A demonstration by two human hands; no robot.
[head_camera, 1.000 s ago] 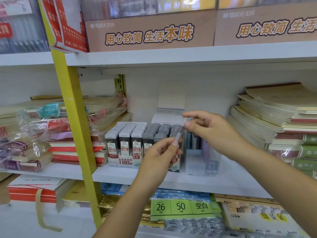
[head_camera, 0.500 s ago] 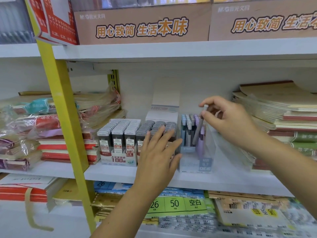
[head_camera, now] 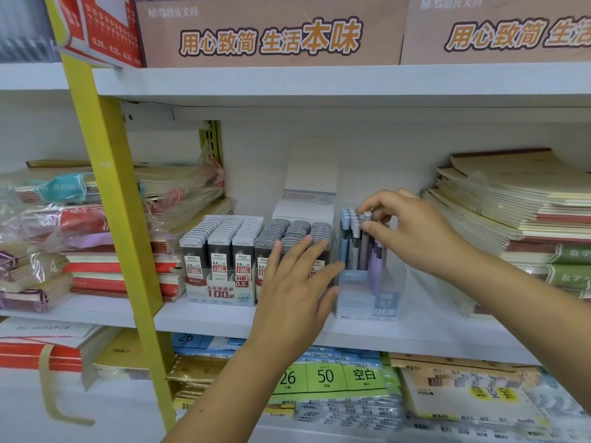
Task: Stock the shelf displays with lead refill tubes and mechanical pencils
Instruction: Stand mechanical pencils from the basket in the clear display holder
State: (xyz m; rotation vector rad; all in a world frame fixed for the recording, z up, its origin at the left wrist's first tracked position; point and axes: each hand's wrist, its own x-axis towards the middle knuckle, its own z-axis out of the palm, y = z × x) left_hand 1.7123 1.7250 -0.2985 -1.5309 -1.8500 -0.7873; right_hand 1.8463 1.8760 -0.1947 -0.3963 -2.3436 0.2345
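Judging from the shelf, stocking looks close to done. On the left, the lead refill tubes stand in full rows in their boxes. The left hand, fingers straight and spread, rests against the front of the right-hand refill box, just beside the clear pencil box. That box looks nearly full. The right hand pinches the top of one grey pencil standing among the others, probably seating it.

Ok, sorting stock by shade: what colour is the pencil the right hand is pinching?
The pencil is grey, cap included, best seen in the head view.
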